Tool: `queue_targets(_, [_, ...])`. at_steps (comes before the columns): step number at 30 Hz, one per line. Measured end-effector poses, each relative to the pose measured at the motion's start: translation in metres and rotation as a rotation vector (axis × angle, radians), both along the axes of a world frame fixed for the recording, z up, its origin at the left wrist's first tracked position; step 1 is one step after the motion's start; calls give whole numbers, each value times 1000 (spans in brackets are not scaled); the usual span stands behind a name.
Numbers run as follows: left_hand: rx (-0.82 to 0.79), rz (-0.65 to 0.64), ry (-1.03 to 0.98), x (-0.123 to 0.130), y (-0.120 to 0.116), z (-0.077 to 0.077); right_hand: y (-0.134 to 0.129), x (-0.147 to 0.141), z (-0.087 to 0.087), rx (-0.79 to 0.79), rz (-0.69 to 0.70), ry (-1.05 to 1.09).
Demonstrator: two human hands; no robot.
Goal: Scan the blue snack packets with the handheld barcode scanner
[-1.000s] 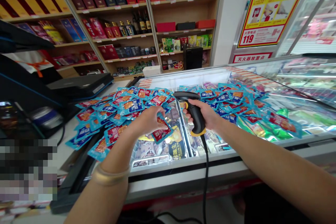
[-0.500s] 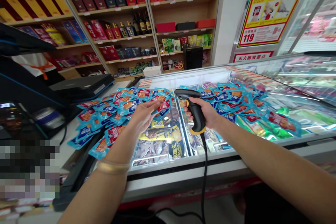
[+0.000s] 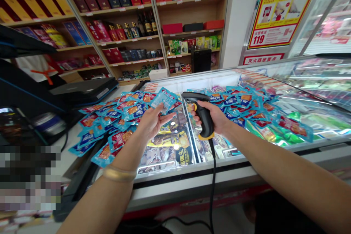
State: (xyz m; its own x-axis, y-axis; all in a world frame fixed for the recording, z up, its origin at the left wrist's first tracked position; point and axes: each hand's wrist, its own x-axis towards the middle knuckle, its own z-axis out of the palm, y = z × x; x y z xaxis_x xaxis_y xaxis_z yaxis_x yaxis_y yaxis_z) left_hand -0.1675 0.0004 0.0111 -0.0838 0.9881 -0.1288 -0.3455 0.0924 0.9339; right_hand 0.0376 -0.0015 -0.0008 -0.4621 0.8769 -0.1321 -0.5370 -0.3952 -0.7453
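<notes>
Between the thumb and fingers of my left hand (image 3: 151, 122) is a light blue snack packet (image 3: 163, 99), its printed back turned up. It is raised just over a pile of similar packets (image 3: 116, 122), red and dark blue, on the left part of the freezer lid. My right hand (image 3: 212, 117) is wrapped round the handle of a black and yellow barcode scanner (image 3: 205, 119). The scanner's head points left, toward the packet, with a gap between them. A second heap of packets (image 3: 244, 104) lies right of the scanner.
A glass-topped freezer (image 3: 170, 153) with wrapped goods inside stretches across in front of me. The scanner's cable (image 3: 211, 186) hangs down its front. Black counter equipment (image 3: 85, 91) stands at left; shelves of boxed goods (image 3: 120, 9) line the back.
My left hand has lifted a packet from the pile and turned it so its light blue back shows. The right hand and scanner have stayed nearly still.
</notes>
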Motion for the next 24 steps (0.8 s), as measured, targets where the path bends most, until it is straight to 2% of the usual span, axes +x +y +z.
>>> queue_targets(5, [102, 9, 12, 5, 0, -6, 0, 0, -2, 28, 49, 0])
queue_targets(12, [120, 34, -108, 9, -2, -7, -4, -3, -3, 3, 130, -32])
queue_targets(24, [125, 59, -119, 12, 1, -13, -4, -6, -7, -32, 188, -103])
